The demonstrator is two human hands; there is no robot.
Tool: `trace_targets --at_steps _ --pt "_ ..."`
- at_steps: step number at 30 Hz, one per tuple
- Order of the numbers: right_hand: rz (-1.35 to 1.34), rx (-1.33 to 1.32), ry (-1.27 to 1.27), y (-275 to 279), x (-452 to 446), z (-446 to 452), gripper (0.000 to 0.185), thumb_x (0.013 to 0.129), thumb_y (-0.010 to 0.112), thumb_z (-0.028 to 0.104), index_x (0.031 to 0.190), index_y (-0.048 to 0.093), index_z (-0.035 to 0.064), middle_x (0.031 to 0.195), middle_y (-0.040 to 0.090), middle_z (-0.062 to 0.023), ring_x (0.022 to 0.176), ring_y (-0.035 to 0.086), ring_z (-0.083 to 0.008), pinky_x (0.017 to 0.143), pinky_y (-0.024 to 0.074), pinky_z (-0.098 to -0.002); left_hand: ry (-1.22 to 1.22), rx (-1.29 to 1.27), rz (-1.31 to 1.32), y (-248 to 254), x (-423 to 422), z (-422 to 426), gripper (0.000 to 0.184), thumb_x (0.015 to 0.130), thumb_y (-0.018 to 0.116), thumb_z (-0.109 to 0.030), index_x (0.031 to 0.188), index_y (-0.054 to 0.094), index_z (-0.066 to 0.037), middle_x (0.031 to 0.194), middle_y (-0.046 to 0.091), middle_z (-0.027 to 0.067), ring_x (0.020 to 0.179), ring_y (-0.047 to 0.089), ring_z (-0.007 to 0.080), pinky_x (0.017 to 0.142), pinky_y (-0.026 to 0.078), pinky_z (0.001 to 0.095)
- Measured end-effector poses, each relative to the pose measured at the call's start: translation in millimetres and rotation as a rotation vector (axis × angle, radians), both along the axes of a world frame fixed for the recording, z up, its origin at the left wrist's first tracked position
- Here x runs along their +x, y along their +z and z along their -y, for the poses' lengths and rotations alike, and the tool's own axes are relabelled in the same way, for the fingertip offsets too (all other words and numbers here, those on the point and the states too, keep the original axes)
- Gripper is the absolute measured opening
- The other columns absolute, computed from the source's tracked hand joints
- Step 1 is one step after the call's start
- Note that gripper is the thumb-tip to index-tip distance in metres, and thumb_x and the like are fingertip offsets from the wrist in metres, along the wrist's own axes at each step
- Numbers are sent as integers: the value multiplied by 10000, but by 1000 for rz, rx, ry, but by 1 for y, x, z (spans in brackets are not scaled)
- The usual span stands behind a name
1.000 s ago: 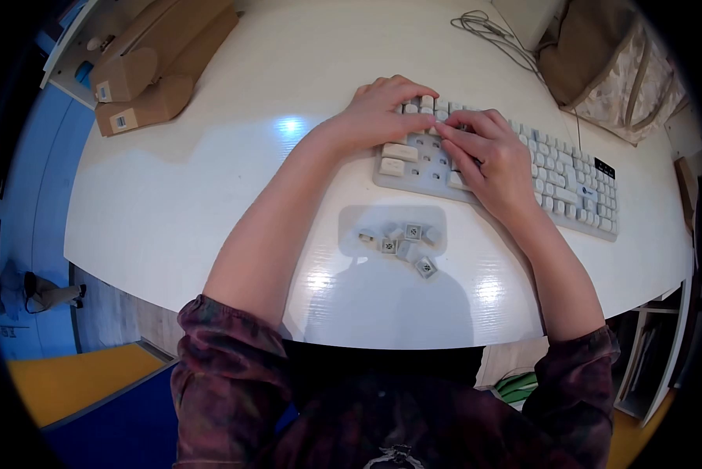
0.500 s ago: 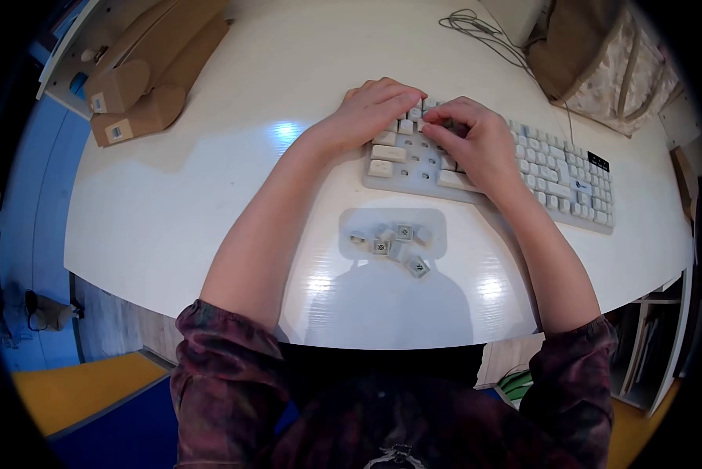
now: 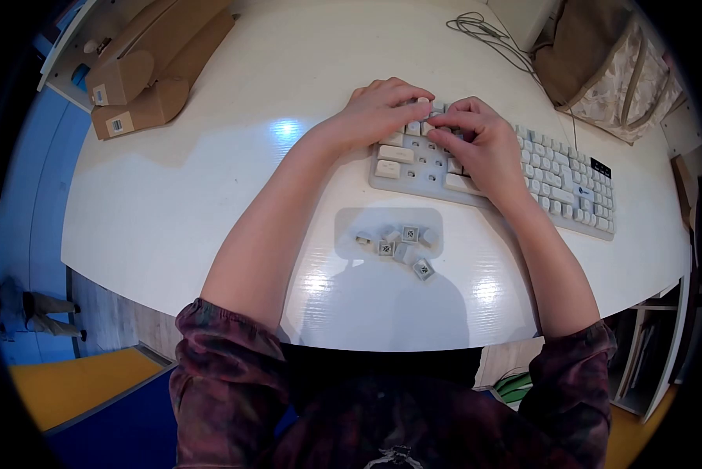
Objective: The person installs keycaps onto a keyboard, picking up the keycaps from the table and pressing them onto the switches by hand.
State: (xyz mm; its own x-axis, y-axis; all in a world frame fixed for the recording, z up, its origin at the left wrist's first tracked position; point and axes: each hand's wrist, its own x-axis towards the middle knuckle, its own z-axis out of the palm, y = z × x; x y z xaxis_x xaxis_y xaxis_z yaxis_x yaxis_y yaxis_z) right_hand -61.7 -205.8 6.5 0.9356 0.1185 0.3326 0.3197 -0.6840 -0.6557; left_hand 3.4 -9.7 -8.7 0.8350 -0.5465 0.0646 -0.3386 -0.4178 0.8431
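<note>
"So, where do we have the keyboard (image 3: pixel 554 170)?"

"Flat on the table (image 3: pixel 163 211), its long axis running left to right, the right end slanting toward us. The bare patch (image 3: pixel 423 166), where caps are missing, lies just on our side of the right hand's fingertips."

"Which hand is nearer that patch?"

"The right hand (image 3: pixel 492 148), we'd judge. Its thumb and index finger nearly meet at the keys bordering the patch, but we can't tell whether they pinch one."

"And the left hand (image 3: pixel 374 116)?"

"Bent over the upper left corner, with a small gap between thumb and index finger. We can't make out any hold there. Its thumb tip is right beside the right fingertips."

"What differs from half a second ago?"

"We see the left thumb lower, closer to the right fingertips, and the view shifted slightly. The loose keycaps (image 3: pixel 402 252) lie in the same scatter, apart from the keyboard on our side."

"Farther out?"

"A coiled cable (image 3: pixel 488 35) and folded cardboard (image 3: pixel 163 78)."
</note>
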Motion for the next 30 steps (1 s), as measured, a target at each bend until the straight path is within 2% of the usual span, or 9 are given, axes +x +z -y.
trace_targets --at_steps 7,18,25,30 --pt "32 -1 18 -3 2 1 158 783 773 193 920 772 114 896 663 5 660 628 -168 613 495 -311 -11 91 75 0 1 -2 557 864 692 -441 1331 590 -156 1240 507 69 1193 464 207 989 415 315" --pt "25 -33 3 0 0 -1 139 790 768 183 902 762 101 880 659 3 652 621 -163 605 493 -307 -31 63 41 0 1 -4 579 863 716 -418 1341 578 -122 1291 504 98 1175 499 218 981 435 318" --pt "11 -36 -23 4 -4 -4 157 810 763 234 889 759 98 874 656 -5 658 623 -169 615 494 -315 -30 50 23 -4 5 -2 585 853 742 -373 1345 576 -102 1274 515 110 1144 525 209 955 455 313" --pt "16 -78 -24 6 -5 -5 167 806 769 244 884 758 97 852 655 -7 659 624 -169 616 493 -310 -54 62 68 -4 3 -3 580 850 738 -376 1347 578 -124 1263 522 105 1170 502 229 992 428 327"
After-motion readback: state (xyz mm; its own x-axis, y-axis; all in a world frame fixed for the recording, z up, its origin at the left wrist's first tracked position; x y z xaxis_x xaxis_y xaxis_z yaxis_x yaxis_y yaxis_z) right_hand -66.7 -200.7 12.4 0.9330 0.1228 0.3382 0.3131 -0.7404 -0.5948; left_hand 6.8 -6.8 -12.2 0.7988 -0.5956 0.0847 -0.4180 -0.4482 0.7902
